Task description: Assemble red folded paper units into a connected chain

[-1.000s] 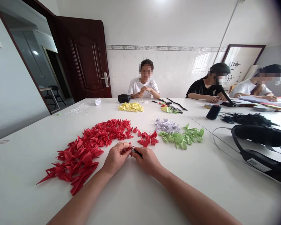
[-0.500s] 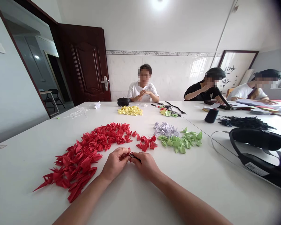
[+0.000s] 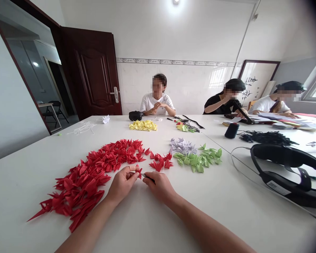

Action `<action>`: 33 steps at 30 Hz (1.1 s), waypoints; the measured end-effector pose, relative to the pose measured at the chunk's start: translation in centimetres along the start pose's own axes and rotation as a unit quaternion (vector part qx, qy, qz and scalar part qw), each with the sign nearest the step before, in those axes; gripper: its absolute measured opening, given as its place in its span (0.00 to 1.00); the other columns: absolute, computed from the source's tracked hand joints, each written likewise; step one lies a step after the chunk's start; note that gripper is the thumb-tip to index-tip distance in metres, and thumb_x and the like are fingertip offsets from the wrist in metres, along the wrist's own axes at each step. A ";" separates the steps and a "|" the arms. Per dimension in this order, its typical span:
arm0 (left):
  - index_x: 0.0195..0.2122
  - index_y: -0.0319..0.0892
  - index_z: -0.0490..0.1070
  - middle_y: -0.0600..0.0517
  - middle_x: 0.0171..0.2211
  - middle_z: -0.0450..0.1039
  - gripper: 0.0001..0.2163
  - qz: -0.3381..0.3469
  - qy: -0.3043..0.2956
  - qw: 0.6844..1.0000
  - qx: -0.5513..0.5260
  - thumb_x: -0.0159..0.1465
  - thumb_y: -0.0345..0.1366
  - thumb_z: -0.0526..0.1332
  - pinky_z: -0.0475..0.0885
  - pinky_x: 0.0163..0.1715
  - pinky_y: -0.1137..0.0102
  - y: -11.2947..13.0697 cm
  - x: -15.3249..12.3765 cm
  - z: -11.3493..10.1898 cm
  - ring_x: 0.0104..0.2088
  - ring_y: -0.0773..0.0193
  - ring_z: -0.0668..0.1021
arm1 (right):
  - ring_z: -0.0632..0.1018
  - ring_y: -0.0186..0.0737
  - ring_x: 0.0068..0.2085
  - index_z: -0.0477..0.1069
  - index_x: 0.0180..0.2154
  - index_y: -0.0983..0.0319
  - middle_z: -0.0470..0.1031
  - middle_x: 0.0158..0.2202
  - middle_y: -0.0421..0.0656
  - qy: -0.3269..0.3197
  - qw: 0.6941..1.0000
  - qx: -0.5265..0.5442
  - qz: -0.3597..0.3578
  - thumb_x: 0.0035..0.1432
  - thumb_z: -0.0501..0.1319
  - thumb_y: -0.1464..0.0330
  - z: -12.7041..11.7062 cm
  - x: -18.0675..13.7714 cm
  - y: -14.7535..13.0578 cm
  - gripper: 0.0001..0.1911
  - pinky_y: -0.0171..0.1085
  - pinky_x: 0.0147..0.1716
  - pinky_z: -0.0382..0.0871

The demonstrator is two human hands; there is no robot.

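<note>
Between its thumb and fingers my left hand (image 3: pixel 123 183) pinches a small folded red paper crane (image 3: pixel 139 173). Close on its right, my right hand (image 3: pixel 159 184) is closed round a slim dark tool (image 3: pixel 149 177) with a metal tip; most of it is hidden in the fingers, so its kind is unclear. The tip points at the crane, at or very near its right side. A large heap of red paper cranes (image 3: pixel 94 172) spreads left of and beyond my left hand. Just past my hands lies a smaller red group (image 3: pixel 160 162).
Lilac (image 3: pixel 183 146) and green folded pieces (image 3: pixel 197 160) lie right of centre, yellow ones (image 3: pixel 143 125) farther back. A black headset (image 3: pixel 284 172), a dark thread spool (image 3: pixel 231 130) and black cords (image 3: pixel 268 137) are at right. Three people sit across the table (image 3: pixel 147 225).
My right hand has drawn slightly away from the left, and more of the crane and the tool's tip shows between them. The camera view has shifted a little.
</note>
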State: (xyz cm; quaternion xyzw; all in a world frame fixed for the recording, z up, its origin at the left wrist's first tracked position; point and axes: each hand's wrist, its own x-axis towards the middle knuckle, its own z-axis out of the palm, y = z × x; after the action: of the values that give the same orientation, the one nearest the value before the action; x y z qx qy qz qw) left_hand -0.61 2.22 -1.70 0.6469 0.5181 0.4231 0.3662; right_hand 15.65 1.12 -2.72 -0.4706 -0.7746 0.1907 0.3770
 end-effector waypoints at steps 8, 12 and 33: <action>0.46 0.40 0.69 0.47 0.39 0.75 0.20 -0.025 -0.073 0.992 -0.101 0.53 0.42 0.60 0.69 0.43 0.65 0.3 -0.4 0.4 0.38 0.60 0.76 | 0.72 0.38 0.37 0.70 0.40 0.62 0.71 0.36 0.44 0.084 0.989 0.091 0.075 0.45 0.63 0.67 0.3 0.4 0.1 0.16 0.35 0.35 0.64; 0.48 0.40 0.68 0.48 0.34 0.77 0.21 -0.028 -0.123 0.987 -0.103 0.54 0.42 0.59 0.70 0.39 0.66 1.3 -0.9 0.7 0.36 0.59 0.76 | 0.73 0.39 0.36 0.71 0.37 0.62 0.73 0.35 0.43 0.085 0.981 0.144 0.094 0.47 0.60 0.67 0.4 0.5 0.3 0.12 0.35 0.34 0.65; 0.52 0.42 0.55 0.54 0.26 0.71 0.24 0.001 -0.109 0.989 -0.097 0.56 0.42 0.58 0.70 0.34 0.68 1.5 -1.3 1.2 0.28 0.66 0.74 | 0.69 0.30 0.25 0.69 0.24 0.64 0.70 0.22 0.38 -0.014 0.949 0.298 0.100 0.51 0.57 0.66 -0.3 0.4 -0.6 0.09 0.28 0.24 0.61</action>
State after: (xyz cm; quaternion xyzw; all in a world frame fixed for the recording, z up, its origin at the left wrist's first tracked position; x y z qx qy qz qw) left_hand 0.89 0.62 -1.02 0.6513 0.4310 0.3984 0.4809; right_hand 15.44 1.17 -2.01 -0.4086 -0.6366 0.4562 0.4687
